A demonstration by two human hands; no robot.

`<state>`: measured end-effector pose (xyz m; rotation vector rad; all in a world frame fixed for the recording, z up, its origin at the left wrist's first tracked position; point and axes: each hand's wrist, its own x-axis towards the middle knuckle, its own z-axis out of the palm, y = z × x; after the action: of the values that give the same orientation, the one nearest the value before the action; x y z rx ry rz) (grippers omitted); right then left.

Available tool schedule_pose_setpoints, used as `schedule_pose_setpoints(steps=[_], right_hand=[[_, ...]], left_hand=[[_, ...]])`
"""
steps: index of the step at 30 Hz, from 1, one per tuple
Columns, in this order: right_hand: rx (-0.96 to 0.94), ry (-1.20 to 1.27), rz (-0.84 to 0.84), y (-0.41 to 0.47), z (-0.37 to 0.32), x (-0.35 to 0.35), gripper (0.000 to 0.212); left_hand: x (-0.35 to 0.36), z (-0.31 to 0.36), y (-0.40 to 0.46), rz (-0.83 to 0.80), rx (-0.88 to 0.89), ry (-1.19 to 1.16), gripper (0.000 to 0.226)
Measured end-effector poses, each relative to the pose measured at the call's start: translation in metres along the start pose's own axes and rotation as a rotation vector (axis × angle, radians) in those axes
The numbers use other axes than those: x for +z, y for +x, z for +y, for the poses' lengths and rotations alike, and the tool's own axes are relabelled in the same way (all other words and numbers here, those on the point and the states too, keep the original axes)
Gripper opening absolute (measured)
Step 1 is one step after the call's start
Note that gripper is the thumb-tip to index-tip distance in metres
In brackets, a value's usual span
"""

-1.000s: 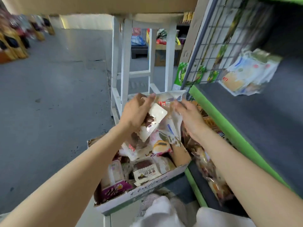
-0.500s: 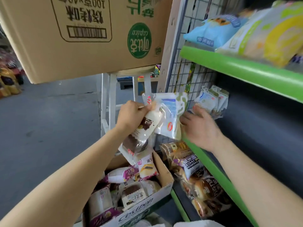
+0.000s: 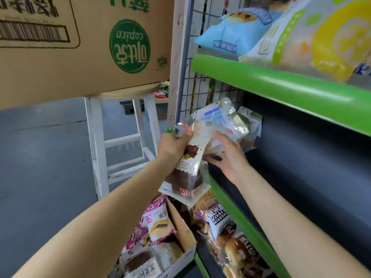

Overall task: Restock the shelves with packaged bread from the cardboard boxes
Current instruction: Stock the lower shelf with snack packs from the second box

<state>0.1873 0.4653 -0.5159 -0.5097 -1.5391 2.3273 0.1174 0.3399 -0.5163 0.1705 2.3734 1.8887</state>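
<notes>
My left hand (image 3: 172, 147) grips a stack of clear packets of brown bread (image 3: 190, 167) that hangs down from it. My right hand (image 3: 228, 157) holds a white and blue bread packet (image 3: 218, 121) at the left end of the dark middle shelf (image 3: 301, 177), fingers under the packet. A few similar packets (image 3: 251, 125) lie on that shelf just behind it. Below, an open cardboard box (image 3: 182, 233) holds several packaged breads.
A big cardboard box (image 3: 80, 47) rests on a white stool (image 3: 96, 157) at upper left. The green-edged upper shelf (image 3: 281, 87) carries blue and yellow-green bags. Bread packs (image 3: 220, 227) fill the lower shelf. A wire grid panel (image 3: 200, 87) closes the shelf's left end. Grey floor lies to the left.
Both hands have risen from the box to the middle shelf. My right hand has carried the white and blue packet rightwards, up against the packets lying there.
</notes>
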Motion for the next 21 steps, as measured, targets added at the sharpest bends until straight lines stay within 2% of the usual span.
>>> schedule_pose_setpoints(steps=[4, 9, 18, 21], right_hand=[[-0.088, -0.077, 0.206, 0.051, -0.009, -0.013, 0.021], [-0.274, -0.605, 0.379, 0.113, -0.007, -0.034, 0.014], [-0.220, -1.057, 0.406, 0.154, 0.006, -0.048, 0.037], [-0.240, -1.088, 0.368, 0.151, 0.016, -0.045, 0.036]], left_hand=[[0.019, -0.001, 0.031, -0.020, 0.067, 0.109, 0.041], [0.035, -0.004, 0.063, 0.040, 0.138, 0.120, 0.046], [0.050, 0.002, 0.088, 0.062, 0.154, 0.085, 0.051], [0.053, 0.005, 0.083, 0.064, 0.157, 0.052, 0.051]])
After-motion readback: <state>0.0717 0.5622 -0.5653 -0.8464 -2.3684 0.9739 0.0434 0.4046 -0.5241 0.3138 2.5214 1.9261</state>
